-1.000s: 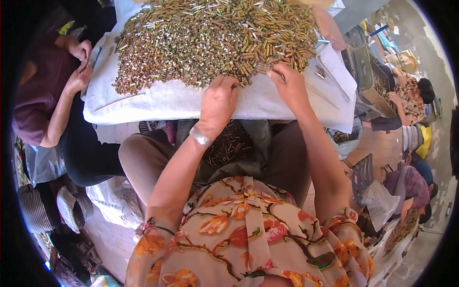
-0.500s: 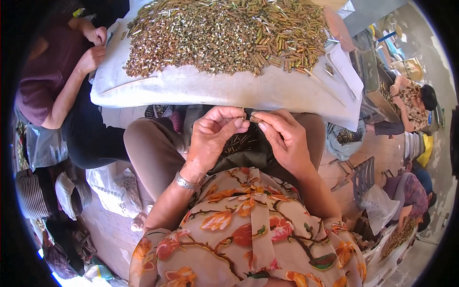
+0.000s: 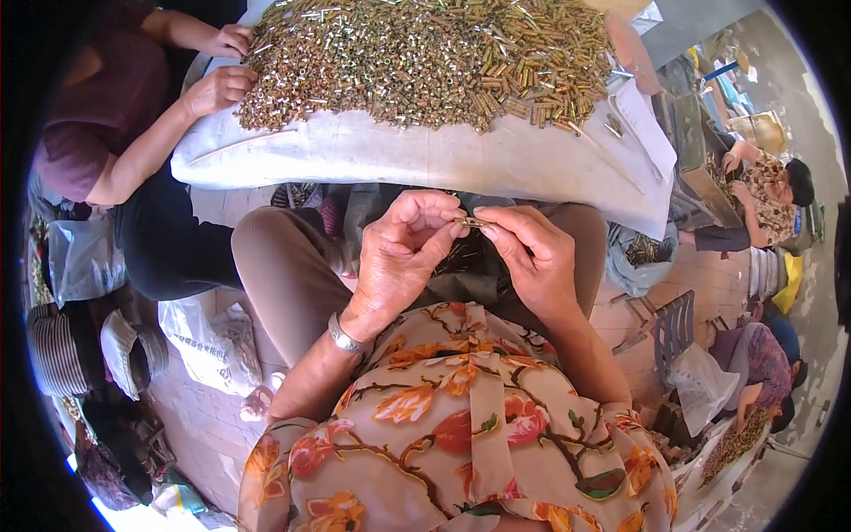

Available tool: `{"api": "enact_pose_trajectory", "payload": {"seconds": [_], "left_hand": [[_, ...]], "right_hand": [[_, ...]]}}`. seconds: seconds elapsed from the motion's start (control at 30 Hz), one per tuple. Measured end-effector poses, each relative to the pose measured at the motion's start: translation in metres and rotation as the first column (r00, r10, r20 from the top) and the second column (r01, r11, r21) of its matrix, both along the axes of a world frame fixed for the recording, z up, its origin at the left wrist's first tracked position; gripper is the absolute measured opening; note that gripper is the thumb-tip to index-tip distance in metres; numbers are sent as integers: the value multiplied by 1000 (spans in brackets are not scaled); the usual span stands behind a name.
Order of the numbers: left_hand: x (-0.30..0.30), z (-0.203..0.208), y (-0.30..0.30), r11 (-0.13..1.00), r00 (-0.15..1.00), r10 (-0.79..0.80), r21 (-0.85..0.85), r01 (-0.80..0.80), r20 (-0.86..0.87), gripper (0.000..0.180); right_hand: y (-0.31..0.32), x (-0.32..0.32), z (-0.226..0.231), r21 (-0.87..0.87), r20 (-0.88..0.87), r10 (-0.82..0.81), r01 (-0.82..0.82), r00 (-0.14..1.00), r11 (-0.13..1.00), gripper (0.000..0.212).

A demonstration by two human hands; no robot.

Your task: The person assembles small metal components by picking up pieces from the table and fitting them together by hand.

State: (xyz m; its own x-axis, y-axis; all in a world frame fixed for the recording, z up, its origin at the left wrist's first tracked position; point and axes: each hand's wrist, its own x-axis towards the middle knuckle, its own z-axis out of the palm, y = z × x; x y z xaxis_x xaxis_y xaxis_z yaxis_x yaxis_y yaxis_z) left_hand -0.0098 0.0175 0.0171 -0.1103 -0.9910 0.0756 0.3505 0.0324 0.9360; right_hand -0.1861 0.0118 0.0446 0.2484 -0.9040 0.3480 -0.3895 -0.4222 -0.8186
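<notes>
Over my lap, my left hand (image 3: 409,238) and my right hand (image 3: 534,253) meet in front of me, both closed in a pinch. Between the right thumb and forefinger is a short brass-coloured metal sleeve (image 3: 473,223). The left fingertips pinch a tiny metal piece, mostly hidden, against the sleeve's left end. Beyond my hands, a heap of small brass-coloured nuts and ring-like parts (image 3: 355,75) covers the table. Longer metal sleeves (image 3: 550,66) lie at the heap's right side. Below my hands is a dark lap container or cloth with metal parts, largely hidden.
A pale sheet (image 3: 372,160) drapes over the table's near edge. At left, another person's hands (image 3: 226,84) reach the heap. Paper (image 3: 640,124) lies at the table's right. A bag of metal parts (image 3: 640,257) and a dark chair (image 3: 675,328) stand right; a white plastic bag (image 3: 208,346) sits left.
My hands have come together, and the left hand's small piece now meets the sleeve's end. The neighbour's hands at left have moved right, onto the edge of the heap.
</notes>
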Motion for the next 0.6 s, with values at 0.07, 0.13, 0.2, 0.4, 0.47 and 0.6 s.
{"api": "enact_pose_trajectory", "payload": {"seconds": [0.07, 0.13, 0.2, 0.4, 0.47, 0.6], "left_hand": [[1, 1, 0, 1000, 997, 1, -6, -1, 74, 24], [2, 3, 0, 1000, 992, 3, -20, 0, 129, 23], [2, 4, 0, 999, 983, 5, -34, 1, 183, 21], [13, 2, -5, 992, 991, -127, -16, 128, 46, 20], [21, 7, -8, 922, 930, -353, 135, 364, -100, 21], [27, 5, -11, 808, 803, -491, 169, 565, -337, 20]], "right_hand": [[1, 0, -3, -33, 5, 0, 1, 1000, 999, 23], [3, 0, -6, -120, -40, -14, 9, 999, 993, 24], [3, 0, -6, -154, -62, -17, 7, 998, 988, 25], [-7, -14, -4, 29, 47, 138, -140, 989, 990, 20], [-7, -18, -3, 227, 209, 226, -272, 951, 935, 16], [-3, -20, 8, 404, 288, 294, -394, 911, 826, 17]]}}
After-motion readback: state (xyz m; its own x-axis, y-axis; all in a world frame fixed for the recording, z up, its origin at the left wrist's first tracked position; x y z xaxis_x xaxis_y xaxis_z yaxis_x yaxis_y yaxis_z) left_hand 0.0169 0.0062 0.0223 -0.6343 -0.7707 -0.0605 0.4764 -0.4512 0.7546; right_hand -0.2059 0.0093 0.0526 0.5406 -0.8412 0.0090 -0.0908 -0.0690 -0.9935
